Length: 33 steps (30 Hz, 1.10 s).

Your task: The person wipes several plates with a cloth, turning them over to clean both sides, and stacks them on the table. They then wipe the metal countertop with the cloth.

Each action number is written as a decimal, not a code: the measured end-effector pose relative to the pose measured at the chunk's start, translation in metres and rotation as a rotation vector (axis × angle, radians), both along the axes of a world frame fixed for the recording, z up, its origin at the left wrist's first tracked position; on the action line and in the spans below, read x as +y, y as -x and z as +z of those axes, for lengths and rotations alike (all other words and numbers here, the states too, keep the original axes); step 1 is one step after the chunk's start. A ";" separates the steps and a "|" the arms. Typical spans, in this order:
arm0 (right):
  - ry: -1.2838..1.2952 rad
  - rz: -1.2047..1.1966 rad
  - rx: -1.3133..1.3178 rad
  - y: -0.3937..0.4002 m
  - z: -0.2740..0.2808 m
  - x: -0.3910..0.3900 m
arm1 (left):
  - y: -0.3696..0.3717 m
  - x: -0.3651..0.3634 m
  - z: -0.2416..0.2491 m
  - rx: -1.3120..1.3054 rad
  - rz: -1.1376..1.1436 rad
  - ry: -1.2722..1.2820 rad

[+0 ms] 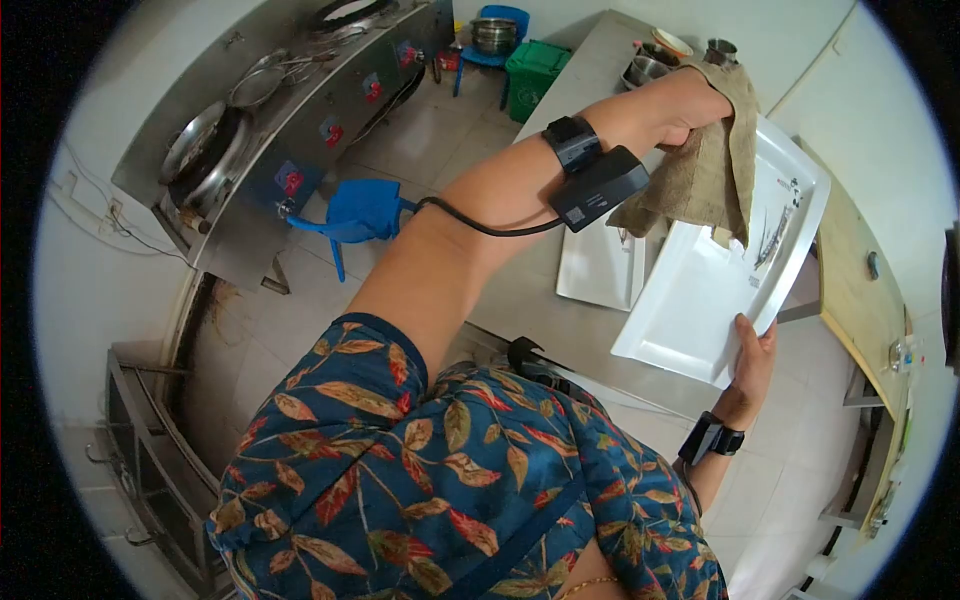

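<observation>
My left hand holds a brown-green cloth; the cloth hides its fingers. This cloth hangs over the far part of a large white rectangular tray. My right hand is closed on the tray's near right edge, with the thumb on top. The tray is tilted, and a dark printed pattern shows on its inner surface at the right. Partly under it, a second white tray lies on the steel table.
Metal pots and a bowl stand at the table's far end. A green bin and blue chair stand left of the table. Beyond is a steel stove with woks. A wooden table is at the right.
</observation>
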State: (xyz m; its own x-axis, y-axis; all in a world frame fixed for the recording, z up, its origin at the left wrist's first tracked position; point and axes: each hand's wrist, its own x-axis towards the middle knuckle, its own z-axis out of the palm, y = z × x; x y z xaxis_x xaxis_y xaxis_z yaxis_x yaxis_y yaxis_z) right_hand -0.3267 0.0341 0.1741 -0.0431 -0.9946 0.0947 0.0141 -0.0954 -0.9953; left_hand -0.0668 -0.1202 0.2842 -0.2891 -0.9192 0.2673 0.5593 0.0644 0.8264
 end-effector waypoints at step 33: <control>0.106 0.249 0.681 -0.019 0.046 0.011 | -0.031 0.042 -0.018 -0.958 0.448 0.830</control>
State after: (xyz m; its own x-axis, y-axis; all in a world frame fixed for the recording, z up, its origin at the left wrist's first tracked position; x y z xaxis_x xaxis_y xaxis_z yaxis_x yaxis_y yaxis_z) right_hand -0.3074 0.0449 0.2197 0.2856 -0.9513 0.1160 -0.5707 -0.2661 -0.7769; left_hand -0.0359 -0.0784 0.2659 -0.3937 -0.6494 0.6506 -0.4137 0.7572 0.5055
